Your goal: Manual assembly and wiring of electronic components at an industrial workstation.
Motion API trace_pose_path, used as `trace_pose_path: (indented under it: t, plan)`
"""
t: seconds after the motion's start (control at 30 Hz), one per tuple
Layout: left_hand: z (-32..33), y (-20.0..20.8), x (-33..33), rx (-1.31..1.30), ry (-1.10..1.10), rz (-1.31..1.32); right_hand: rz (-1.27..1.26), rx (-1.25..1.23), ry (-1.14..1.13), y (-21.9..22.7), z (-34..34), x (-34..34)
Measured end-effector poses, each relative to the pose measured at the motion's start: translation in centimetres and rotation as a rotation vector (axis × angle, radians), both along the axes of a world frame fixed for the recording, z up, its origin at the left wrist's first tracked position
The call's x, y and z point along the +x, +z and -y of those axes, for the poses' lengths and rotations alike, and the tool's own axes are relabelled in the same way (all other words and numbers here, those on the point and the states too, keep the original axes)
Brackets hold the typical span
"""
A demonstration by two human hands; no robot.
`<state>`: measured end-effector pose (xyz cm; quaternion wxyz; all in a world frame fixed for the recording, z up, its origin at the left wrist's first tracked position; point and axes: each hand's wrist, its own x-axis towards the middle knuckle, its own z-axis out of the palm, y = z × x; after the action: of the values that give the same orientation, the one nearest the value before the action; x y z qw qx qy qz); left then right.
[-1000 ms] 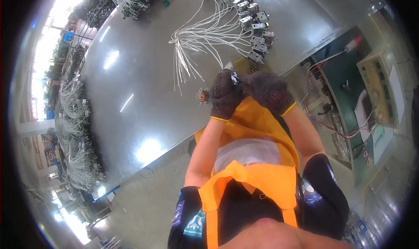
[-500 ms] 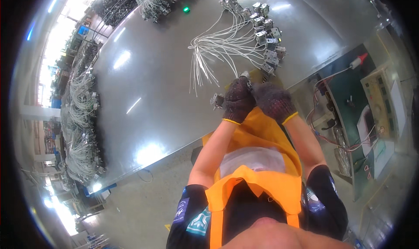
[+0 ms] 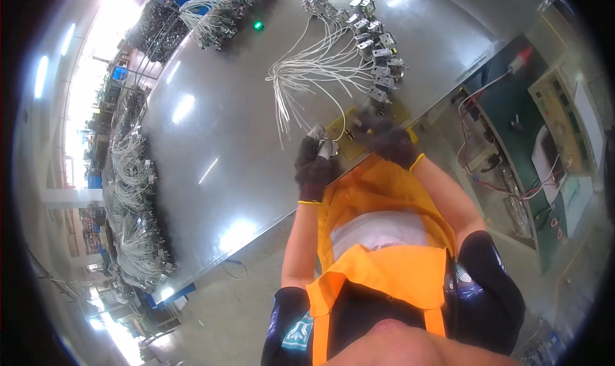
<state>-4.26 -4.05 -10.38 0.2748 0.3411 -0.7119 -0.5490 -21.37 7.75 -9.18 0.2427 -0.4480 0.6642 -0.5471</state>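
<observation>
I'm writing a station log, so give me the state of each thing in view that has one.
Left hand: gloved, closed on a metal part
Right hand: gloved, blurred; grip unclear
White wires: gathered at one point, spreading from it
Metal blocks: lined up in a curve
Green light: appears lit
Yellow plate: partly covered
Orange apron: worn

I get the right hand point(image 3: 392, 143) only as a blur — I can't tell whether its fingers grip anything. It hides part of the yellow plate point(image 3: 348, 149); the left hand point(image 3: 314, 174) partly covers a metal part point(image 3: 328, 149). The desk point(image 3: 211, 132) is cut off on its far side.
</observation>
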Motion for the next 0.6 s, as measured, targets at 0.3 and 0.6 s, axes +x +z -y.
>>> trace_pose_path:
  t: [0.3, 0.6]
  plan:
    - [-6.5, 1.9, -2.5, -0.517, 0.002, 0.220, 0.374, 0.407, 0.142, 4.1, -2.1, 0.1]
    - [-2.7, 1.5, -2.5, 0.013, -0.134, -0.271, 0.143, 0.046, 0.080, -4.0, 1.1, -4.9]
